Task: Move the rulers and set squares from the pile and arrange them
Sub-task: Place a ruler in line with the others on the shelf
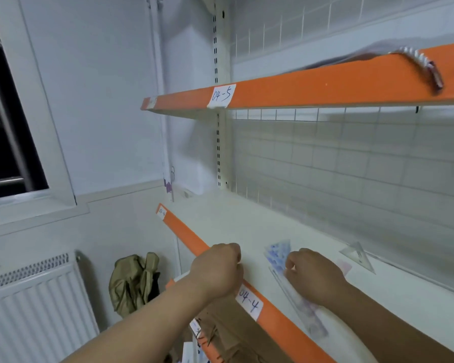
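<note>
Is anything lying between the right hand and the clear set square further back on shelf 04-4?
Nothing upright. Only a faint pinkish flat item lies on the shelf between the right hand and the clear set square; what it is cannot be told.

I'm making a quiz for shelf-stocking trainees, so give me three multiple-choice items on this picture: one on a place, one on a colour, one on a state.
1. The right hand is: A in a drawer; B at the rulers on the lower shelf; C on a chair.
2. The shelf edges are: A blue; B orange; C green.
3. The clear set square: A stands upright; B is held; C lies flat.

B: its fingers curl on the rulers there. B: both edges show orange. C: it lies flat on the shelf, untouched.
</note>
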The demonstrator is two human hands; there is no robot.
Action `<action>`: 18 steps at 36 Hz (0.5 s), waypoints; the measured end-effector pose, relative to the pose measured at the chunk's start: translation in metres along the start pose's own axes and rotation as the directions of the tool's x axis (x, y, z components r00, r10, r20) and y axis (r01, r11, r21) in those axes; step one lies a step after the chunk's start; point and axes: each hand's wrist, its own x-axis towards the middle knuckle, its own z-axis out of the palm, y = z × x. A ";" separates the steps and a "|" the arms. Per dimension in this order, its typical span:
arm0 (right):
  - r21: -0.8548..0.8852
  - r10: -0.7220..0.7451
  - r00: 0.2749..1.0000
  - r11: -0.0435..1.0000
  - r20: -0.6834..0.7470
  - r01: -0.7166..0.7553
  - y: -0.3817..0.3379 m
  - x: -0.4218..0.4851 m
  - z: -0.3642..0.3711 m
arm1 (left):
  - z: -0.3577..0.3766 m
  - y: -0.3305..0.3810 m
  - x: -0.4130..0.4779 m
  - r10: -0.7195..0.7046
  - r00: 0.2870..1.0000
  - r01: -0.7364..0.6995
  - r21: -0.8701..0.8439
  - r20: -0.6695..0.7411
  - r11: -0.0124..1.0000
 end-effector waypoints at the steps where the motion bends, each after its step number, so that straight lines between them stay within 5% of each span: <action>1: 0.001 0.007 1.000 1.000 0.016 -0.007 0.001 0.006 0.002 | 0.002 -0.001 0.007 0.002 1.000 -0.002 0.002 0.002 1.000; 12: 0.029 0.069 0.971 0.997 0.231 -0.078 -0.002 0.035 0.018 | 0.019 -0.001 0.059 0.079 0.994 -0.079 -0.008 0.072 0.997; 18: 0.084 0.121 0.964 0.986 0.237 -0.144 -0.002 0.040 0.023 | 0.022 -0.005 0.078 0.144 0.986 -0.143 -0.021 0.087 0.990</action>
